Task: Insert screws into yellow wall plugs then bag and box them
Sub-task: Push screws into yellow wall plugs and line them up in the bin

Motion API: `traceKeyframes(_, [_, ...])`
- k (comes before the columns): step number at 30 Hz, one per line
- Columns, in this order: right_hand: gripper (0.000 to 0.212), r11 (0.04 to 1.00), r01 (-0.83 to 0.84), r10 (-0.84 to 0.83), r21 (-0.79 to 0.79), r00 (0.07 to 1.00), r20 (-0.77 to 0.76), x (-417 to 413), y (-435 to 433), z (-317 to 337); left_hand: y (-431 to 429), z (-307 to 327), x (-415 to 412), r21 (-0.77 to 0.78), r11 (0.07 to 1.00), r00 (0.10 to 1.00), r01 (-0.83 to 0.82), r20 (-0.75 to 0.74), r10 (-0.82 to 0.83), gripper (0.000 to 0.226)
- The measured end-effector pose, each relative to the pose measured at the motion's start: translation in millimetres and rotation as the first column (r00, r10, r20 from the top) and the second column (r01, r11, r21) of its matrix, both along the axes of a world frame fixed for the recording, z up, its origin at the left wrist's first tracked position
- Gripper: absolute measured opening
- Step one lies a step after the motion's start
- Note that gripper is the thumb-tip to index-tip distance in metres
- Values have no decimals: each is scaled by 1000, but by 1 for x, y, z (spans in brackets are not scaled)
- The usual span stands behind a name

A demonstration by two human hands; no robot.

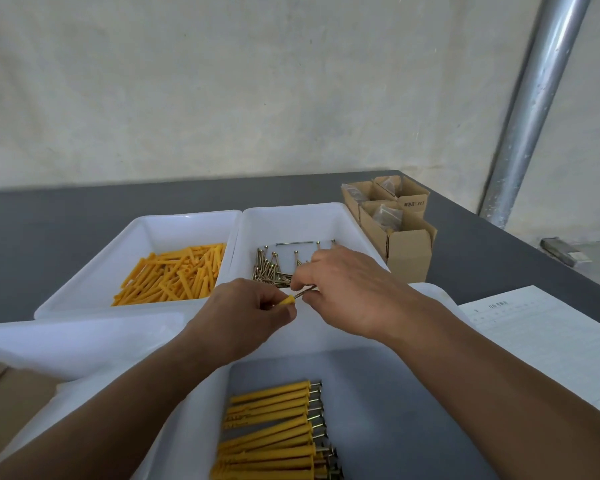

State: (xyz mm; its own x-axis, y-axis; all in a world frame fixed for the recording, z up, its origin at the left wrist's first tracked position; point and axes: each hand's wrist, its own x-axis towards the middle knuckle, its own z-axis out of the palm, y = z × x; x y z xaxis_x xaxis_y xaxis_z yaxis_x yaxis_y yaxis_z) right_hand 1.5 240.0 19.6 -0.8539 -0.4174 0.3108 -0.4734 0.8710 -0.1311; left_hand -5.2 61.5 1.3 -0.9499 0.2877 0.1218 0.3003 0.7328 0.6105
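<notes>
Yellow wall plug (287,301) pinched in left hand (246,317) fingers, mouth toward upper right. Screw (303,291) pinched in right hand (347,289) fingers, tip at that mouth, both on one slanted axis. Held just above the screw tray (291,211); assembled plugs (271,427) nearest, loose plugs (174,275) far left.

Dark print on the cardboard box (413,203) and the paper sheet (541,341) is too blurred to read.
</notes>
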Motion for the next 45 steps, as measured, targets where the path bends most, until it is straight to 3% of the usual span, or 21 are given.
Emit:
traceKeyframes(2, [28, 1000, -3, 3, 1, 1000, 21, 2, -1, 1, 0, 1, 1, 1, 1000, 1000, -6, 15, 6, 9])
traceKeyframes(9, [29, 999, -42, 43, -15, 991, 125, 7, -4, 5, 4, 6, 3, 50, 999, 997, -21, 71, 18, 35])
traceKeyframes(19, [14, 997, -77, 71, 21, 976, 207, 9, -13, 6, -1, 9, 6, 122, 992, 996, -9, 88, -2, 30])
traceKeyframes(34, [15, 957, -149, 22, 250, 894, 449, 14, -24, -17, -29, 17, -16, 334, 909, 953, -251, -78, 292, 32])
traceKeyframes(39, [18, 942, -167, 17, 292, 890, 455, 14, -28, -25, -42, 14, -24, 283, 881, 893, -378, -138, 427, 34])
traceKeyframes(45, [18, 931, -179, 12, 317, 885, 466, 12, -30, -31, -57, 3, -37, 83, 881, 853, -466, -221, 472, 31])
